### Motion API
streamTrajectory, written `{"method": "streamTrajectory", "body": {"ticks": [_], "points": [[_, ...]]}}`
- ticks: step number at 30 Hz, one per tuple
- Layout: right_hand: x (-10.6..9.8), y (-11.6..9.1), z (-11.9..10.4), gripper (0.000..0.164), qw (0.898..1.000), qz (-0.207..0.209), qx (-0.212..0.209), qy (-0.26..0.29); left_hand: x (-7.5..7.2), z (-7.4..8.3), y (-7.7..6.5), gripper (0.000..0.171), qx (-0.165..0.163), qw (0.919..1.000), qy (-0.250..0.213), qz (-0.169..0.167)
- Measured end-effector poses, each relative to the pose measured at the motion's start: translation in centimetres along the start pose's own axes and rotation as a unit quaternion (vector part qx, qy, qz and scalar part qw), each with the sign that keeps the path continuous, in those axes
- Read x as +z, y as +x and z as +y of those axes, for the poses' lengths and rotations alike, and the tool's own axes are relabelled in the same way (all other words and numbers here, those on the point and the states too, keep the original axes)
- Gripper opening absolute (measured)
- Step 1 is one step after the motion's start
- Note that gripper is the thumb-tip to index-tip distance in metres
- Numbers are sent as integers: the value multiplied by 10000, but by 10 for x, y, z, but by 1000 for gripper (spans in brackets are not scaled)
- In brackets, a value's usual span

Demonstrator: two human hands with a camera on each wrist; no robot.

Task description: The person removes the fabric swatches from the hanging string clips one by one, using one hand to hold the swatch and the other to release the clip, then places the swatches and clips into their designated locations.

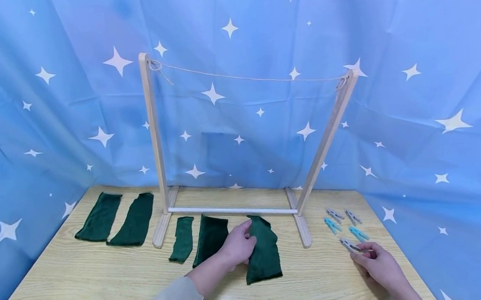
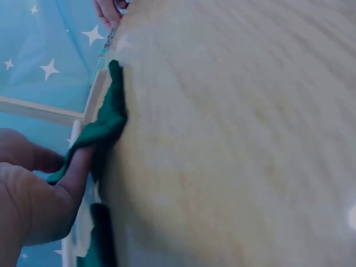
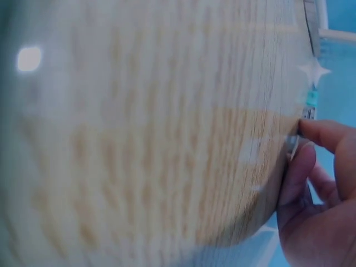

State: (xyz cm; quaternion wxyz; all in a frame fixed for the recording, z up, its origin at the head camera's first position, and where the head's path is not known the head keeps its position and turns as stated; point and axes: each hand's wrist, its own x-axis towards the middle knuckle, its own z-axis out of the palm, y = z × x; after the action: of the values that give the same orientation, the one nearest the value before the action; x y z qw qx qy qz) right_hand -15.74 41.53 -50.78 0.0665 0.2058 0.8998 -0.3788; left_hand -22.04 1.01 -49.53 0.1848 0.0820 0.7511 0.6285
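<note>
In the head view my left hand [image 1: 236, 247] pinches the left edge of a dark green cloth piece [image 1: 264, 251]. The left wrist view shows the thumb and a finger with that green cloth [image 2: 105, 128] between them, its edge raised off the table. Over on the right side, my right hand [image 1: 378, 262] holds the end of a grey clothespin [image 1: 349, 245] between thumb and fingers. Just beyond it lie two grey clothespins [image 1: 353, 217] and two turquoise clothespins [image 1: 359, 233].
A wooden frame [image 1: 154, 138] with a string [image 1: 252, 78] tied across its top stands at the back. Several more green cloth pieces lie leftward, among them a narrow one [image 1: 182, 239] and a wider one [image 1: 99, 217]. A blue starry curtain [image 1: 241, 154] backs the wooden table [image 1: 107, 283].
</note>
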Motion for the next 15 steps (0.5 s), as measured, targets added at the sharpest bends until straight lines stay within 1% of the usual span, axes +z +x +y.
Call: {"method": "streamTrajectory", "body": {"ticks": [5, 9, 10, 11, 12, 14, 15], "points": [[0, 0, 1, 61, 10000, 26, -51, -25, -8, 11, -7, 68, 39, 9968, 797, 32], [0, -1, 0, 59, 10000, 38, -68, -13, -14, 16, -11, 71, 100, 9904, 1377, 10], [0, -1, 0, 59, 10000, 40, -71, -8, -15, 10, -8, 68, 223, 9867, 1612, 10], [0, -1, 0, 58, 10000, 44, -70, -5, -17, 8, -7, 66, 309, 9826, 1833, 33], [0, -1, 0, 57, 10000, 47, -74, 0, -18, 2, -2, 63, 427, 9766, 2105, 76], [0, -1, 0, 57, 10000, 45, -75, 19, -19, 2, -1, 57, 597, 9607, 2707, 155], [0, -1, 0, 57, 10000, 44, -73, 22, -19, 2, -1, 53, 749, 9484, 3075, 168]]}}
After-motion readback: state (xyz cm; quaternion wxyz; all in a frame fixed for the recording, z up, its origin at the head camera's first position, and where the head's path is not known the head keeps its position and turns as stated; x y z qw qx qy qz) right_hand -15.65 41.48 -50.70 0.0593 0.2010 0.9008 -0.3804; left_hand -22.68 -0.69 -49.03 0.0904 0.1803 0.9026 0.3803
